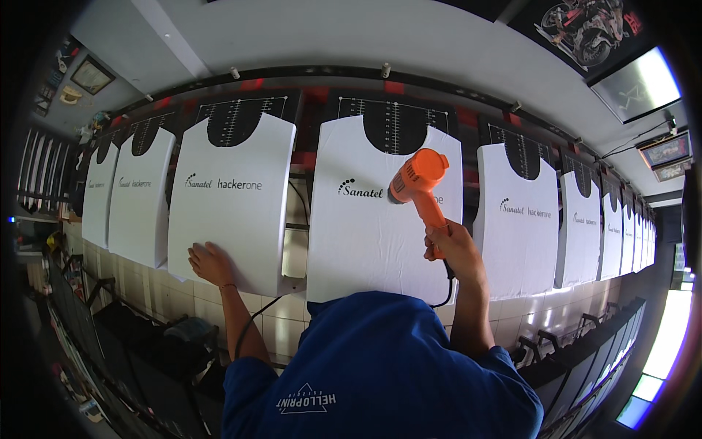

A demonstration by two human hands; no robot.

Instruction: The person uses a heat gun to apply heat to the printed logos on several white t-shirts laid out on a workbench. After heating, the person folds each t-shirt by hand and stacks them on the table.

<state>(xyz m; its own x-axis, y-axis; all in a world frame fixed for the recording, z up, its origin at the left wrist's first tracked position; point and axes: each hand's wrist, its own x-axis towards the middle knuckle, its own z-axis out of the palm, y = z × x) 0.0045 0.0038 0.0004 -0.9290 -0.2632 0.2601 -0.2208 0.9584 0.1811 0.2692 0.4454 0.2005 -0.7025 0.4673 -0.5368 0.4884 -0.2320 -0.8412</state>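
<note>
My right hand (455, 247) is wrapped round the handle of an orange hair dryer (424, 178), a black cord trailing from its lower end. Its dark nozzle points left, over the printed chest of a white shirt (365, 249) stretched on a black board (395, 128) with white ruler marks. Part of that print is hidden behind the dryer. Faint wrinkles run down the cloth. On the lower part of the neighbouring white shirt (230, 227) to the left, my left hand (210, 264) lies with its fingers stretched out, holding nothing.
More printed white shirts (515, 234) on boards stand in a long row to both sides. A dark rail (329, 72) runs behind them. Dark panels on frames (585, 366) stand at the lower right, others at the lower left. A black cord (252, 322) crosses near my left forearm.
</note>
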